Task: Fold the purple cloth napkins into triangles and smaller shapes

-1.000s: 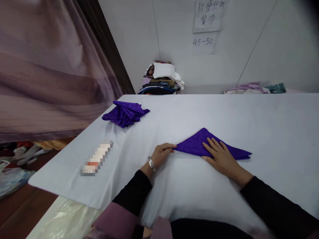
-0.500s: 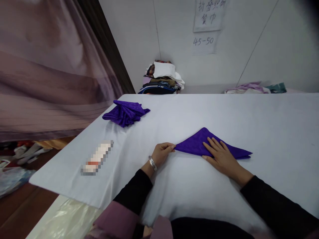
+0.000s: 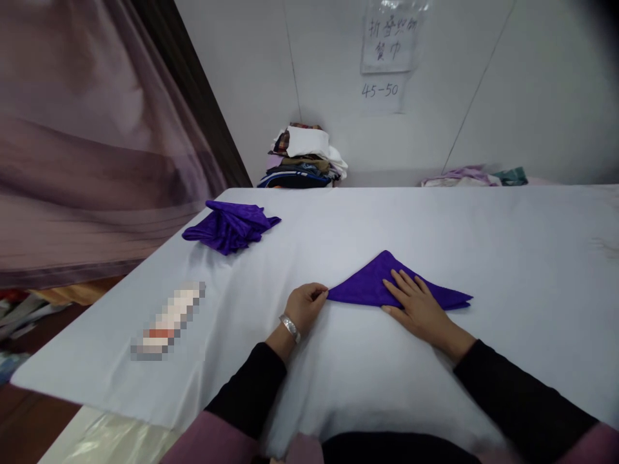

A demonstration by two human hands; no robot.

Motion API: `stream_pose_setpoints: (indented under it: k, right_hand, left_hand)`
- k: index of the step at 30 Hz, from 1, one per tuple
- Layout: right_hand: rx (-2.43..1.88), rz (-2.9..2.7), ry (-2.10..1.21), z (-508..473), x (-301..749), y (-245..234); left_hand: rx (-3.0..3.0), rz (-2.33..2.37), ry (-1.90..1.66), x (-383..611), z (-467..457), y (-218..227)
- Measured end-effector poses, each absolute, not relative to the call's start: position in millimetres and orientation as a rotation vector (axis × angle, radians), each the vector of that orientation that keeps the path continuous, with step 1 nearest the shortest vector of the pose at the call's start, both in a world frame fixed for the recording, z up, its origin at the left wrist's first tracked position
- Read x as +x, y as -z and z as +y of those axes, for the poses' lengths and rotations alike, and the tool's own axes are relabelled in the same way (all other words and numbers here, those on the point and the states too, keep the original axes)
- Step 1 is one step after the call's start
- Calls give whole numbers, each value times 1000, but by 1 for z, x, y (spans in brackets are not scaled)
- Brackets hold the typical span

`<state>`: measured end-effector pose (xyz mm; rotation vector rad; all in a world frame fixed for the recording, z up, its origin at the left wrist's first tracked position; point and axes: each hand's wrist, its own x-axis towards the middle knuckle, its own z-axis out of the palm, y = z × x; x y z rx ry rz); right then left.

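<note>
Fingertips of my left hand (image 3: 305, 307) are pinching 1 corner of the folded purple cloth (image 3: 363, 285); my right hand (image 3: 416, 305) is resting open across its right half. It is lying on the white tabletop (image 3: 532, 251), looking light, soft, perhaps slippery, its 2 end corners probably offering the surest hold.

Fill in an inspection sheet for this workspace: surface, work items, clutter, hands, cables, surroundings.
Surface: white-covered table, creased on the left.
Work items: folded cloth, purple, roughly triangular; purple heap, far left.
Clutter: pixelated object on the left, unidentifiable.
Hands: left hand pinches the folded cloth's left corner; right hand lies flat on it.
Cables: nothing seen.
Surroundings: wall with handwritten papers; fabric stack beyond the far edge; curtain, left.
</note>
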<state>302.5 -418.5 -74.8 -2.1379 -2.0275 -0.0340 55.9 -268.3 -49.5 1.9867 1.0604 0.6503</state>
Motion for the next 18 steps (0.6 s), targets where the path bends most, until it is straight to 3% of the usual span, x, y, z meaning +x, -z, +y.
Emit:
stream_pose_setpoints:
  k: [18]
  right_hand:
    - [-2111,-1984,-138,-417,298,65]
  left_hand:
    - [2417,1265,-335,57,-268,43]
